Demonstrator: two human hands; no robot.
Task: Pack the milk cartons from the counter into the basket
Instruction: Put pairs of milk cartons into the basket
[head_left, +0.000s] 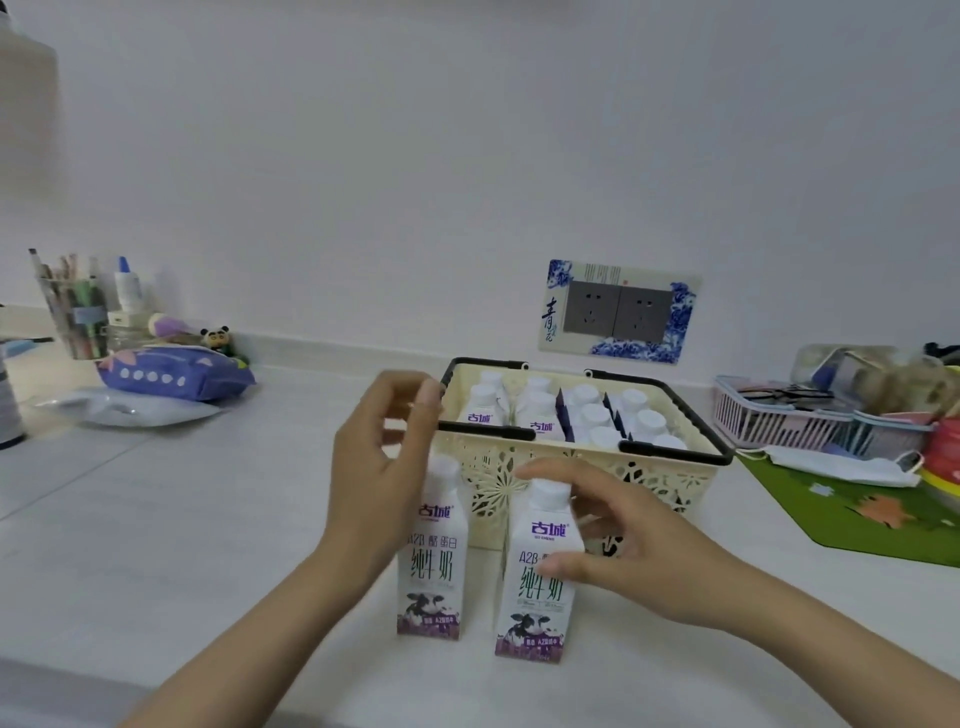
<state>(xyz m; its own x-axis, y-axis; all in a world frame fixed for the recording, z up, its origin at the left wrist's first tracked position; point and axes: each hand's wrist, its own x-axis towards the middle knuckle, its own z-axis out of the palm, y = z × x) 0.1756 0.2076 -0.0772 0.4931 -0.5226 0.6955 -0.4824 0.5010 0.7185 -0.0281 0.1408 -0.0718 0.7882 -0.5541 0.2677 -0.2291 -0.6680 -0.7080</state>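
While your left hand (379, 467) hovers with loose, empty fingers at the near left corner of the basket (649, 478), your right hand (639, 540) clasps the right carton (535, 597), thumb on its front. The left carton (436, 571) stands just beside it, before the basket's near wall. Bare counter (208, 545) lies to the left.

Left hand (379, 467) hovers loose over left carton (432, 577); right hand (636, 545) clasps right carton (535, 603) before basket (654, 475).

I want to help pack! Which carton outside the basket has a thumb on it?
The right carton: the right hand curls round it, thumb on its front. The left carton stands ungripped behind the left hand.
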